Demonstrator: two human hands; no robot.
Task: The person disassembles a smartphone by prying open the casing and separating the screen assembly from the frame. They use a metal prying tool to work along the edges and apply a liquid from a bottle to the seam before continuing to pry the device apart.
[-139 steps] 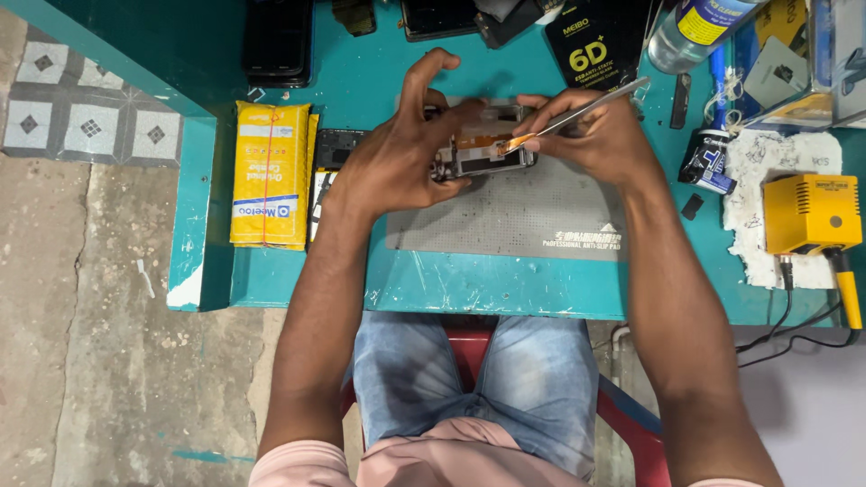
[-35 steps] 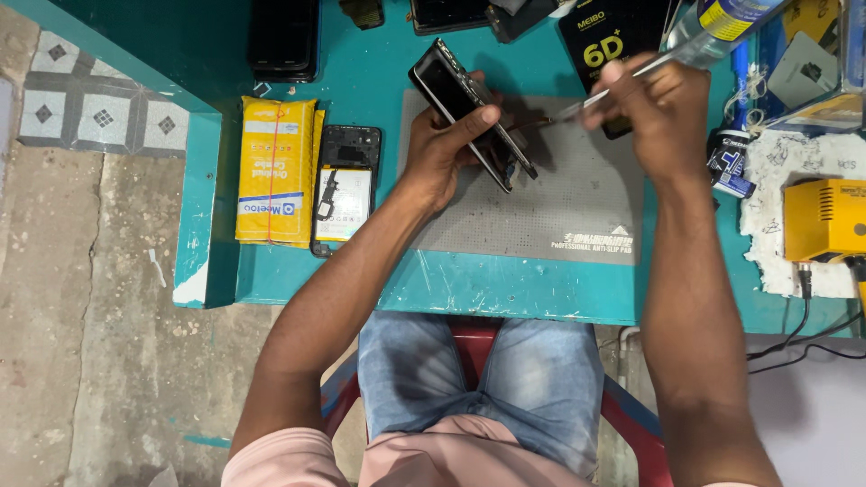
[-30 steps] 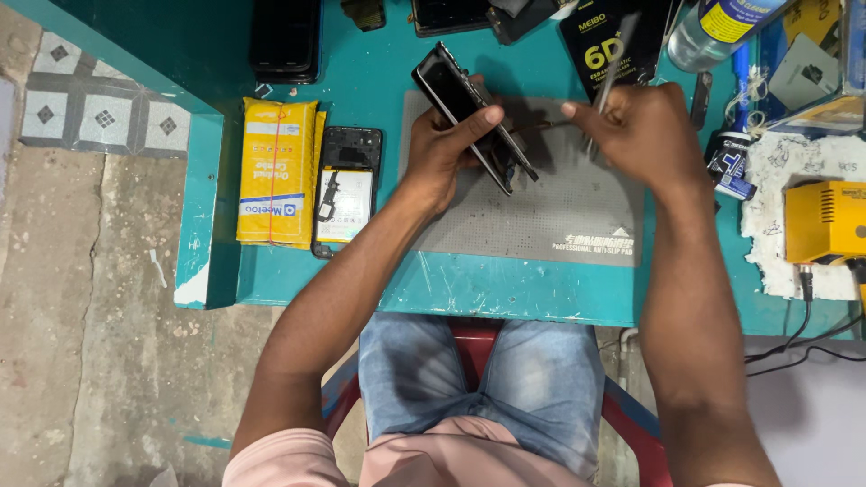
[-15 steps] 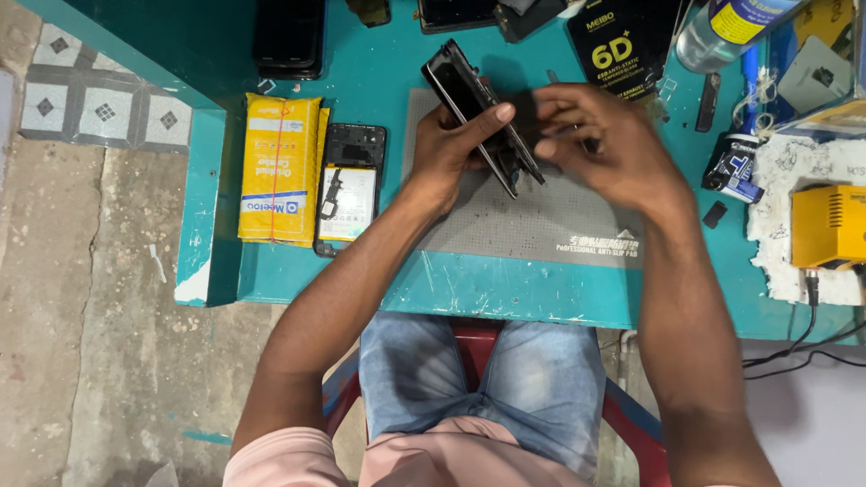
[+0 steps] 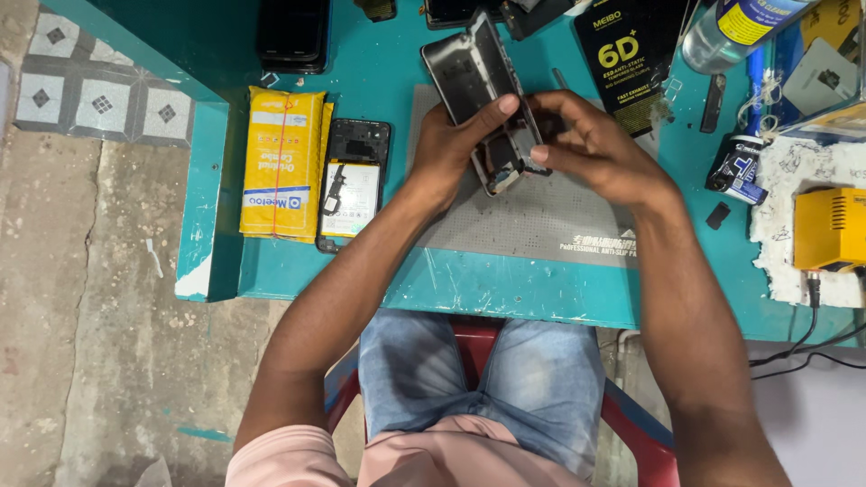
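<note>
My left hand [image 5: 451,144] holds an opened phone body [image 5: 469,77], dark and tilted, above the grey work mat [image 5: 532,221]. The thumb lies across its middle. My right hand [image 5: 591,149] meets it from the right, fingers pinching the lower end of the phone where the open innards show. No tool is visible in the right hand. Both hands are in the head view, over the far half of the mat.
A second phone with its back off and a white battery showing [image 5: 354,180] lies beside a yellow packet [image 5: 281,162]. A black box [image 5: 631,54], a bottle [image 5: 735,27] and a yellow device [image 5: 830,225] crowd the right of the teal table [image 5: 505,289].
The right hand dropped the thin tool it held up a second ago and came down onto the phone. The left hand tilted the phone more upright.
</note>
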